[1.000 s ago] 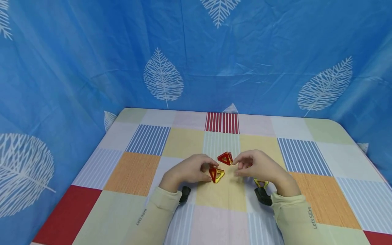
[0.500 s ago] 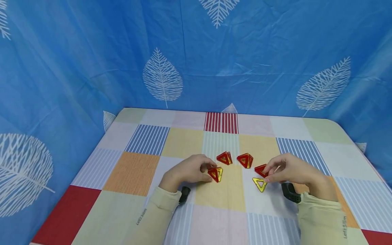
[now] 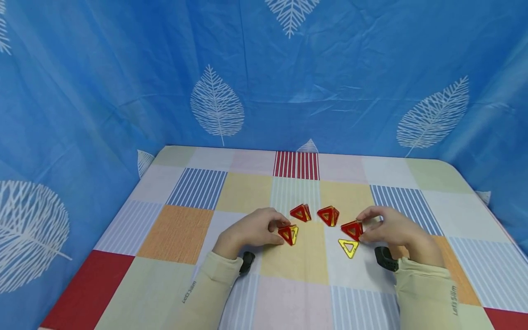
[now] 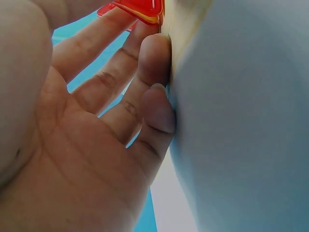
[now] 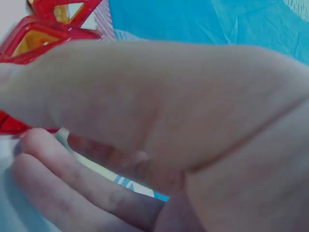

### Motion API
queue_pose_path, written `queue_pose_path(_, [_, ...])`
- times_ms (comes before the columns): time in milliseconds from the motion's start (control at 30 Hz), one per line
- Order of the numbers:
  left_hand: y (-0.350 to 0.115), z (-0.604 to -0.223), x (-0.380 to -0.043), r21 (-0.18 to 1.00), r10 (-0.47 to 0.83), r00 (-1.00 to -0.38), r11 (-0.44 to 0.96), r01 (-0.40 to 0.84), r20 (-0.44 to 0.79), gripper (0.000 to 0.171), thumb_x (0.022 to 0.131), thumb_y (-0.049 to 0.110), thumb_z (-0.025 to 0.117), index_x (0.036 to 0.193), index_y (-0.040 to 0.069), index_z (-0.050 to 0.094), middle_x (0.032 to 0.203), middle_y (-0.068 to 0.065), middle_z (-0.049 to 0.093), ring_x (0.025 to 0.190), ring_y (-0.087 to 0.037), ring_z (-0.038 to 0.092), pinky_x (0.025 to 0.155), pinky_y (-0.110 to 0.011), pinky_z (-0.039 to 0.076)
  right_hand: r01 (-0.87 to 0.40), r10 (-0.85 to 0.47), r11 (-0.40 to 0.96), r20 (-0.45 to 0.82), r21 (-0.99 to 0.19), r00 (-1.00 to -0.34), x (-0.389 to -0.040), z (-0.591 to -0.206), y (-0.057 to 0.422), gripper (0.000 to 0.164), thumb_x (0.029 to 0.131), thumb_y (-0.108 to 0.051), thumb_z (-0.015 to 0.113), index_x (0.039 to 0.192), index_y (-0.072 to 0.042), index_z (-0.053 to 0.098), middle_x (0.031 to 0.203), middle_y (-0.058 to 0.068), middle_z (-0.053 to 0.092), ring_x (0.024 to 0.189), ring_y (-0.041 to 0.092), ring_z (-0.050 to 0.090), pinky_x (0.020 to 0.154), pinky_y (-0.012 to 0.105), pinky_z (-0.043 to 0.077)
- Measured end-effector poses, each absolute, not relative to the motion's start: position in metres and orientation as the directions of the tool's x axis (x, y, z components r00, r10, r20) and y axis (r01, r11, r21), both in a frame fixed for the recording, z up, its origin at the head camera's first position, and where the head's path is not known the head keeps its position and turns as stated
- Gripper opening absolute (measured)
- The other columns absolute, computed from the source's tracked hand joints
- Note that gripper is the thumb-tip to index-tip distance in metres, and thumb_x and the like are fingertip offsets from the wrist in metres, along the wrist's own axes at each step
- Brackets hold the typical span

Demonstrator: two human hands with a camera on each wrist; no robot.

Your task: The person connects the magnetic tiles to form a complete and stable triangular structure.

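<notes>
My left hand [image 3: 255, 229] holds a small red and yellow triangular magnetic tile piece [image 3: 287, 234] at its left side, between thumb and index finger. The red edge of that piece [image 4: 145, 7] shows at the top of the left wrist view. At the right, my right hand [image 3: 389, 227] pinches a red triangular tile piece [image 3: 350, 230] by its right side with thumb and index finger. Just in front of it a flat yellow triangle tile [image 3: 349, 248] lies on the cloth. In the right wrist view the thumb partly hides the red tiles [image 5: 48, 31].
Two more red triangular pieces, one at the left [image 3: 300, 212] and one at the right [image 3: 328, 216], stand a little farther back between the hands. A patchwork cloth [image 3: 247, 192] covers the table. Blue curtains [image 3: 350, 68] with white leaves hang behind and at the sides.
My right hand has moved right, from beside the back red pieces to the rightmost red piece, uncovering the yellow triangle tile. My left hand has stayed at its piece.
</notes>
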State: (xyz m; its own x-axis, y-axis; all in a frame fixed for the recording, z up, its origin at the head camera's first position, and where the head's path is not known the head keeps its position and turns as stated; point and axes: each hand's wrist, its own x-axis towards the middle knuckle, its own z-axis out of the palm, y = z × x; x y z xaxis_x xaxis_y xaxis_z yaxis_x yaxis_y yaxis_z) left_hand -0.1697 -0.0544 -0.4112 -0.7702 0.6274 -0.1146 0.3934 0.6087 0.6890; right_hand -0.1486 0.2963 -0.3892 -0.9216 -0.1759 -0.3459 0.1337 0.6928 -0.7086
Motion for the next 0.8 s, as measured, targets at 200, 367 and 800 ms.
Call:
queue_pose_path(200, [-0.055, -0.411, -0.169, 0.687, 0.625, -0.772, 0.611, 0.393, -0.114, 0.035, 0.086, 0.013, 0.081, 0.12, 0.01, 0.072, 0.096, 0.003, 0.059, 0.078, -0.014, 0.05, 0.067, -0.027, 0.045, 0.172, -0.143, 0.685, -0.363, -0.708, -0.921, -0.15, -0.392, 0.296, 0.045, 0.076, -0.007, 0.087, 0.115, -0.001, 0.064, 0.121, 0.021, 0.058, 0.083, 0.024, 0.062, 0.074, 0.04, 0.056])
queue_pose_path(367, [-0.054, -0.411, -0.17, 0.69, 0.627, -0.77, 0.608, 0.392, -0.116, 0.034, 0.086, 0.013, 0.081, 0.119, 0.01, 0.073, 0.095, 0.003, 0.059, 0.078, -0.014, 0.05, 0.066, -0.027, 0.045, 0.171, -0.137, 0.695, -0.363, -0.698, -0.922, -0.151, -0.394, 0.294, 0.043, 0.077, -0.009, 0.087, 0.113, -0.001, 0.067, 0.115, 0.017, 0.062, 0.081, 0.025, 0.061, 0.072, 0.039, 0.055])
queue_pose_path(800, [-0.055, -0.413, -0.172, 0.686, 0.644, -0.758, 0.599, 0.414, -0.104, 0.034, 0.087, 0.012, 0.08, 0.12, 0.008, 0.072, 0.094, 0.001, 0.059, 0.077, -0.014, 0.049, 0.067, -0.027, 0.043, 0.115, -0.085, 0.767, -0.278, -0.632, -0.957, -0.154, -0.398, 0.283, 0.031, 0.08, -0.012, 0.082, 0.104, -0.002, 0.065, 0.11, 0.018, 0.063, 0.084, 0.028, 0.056, 0.068, 0.037, 0.049])
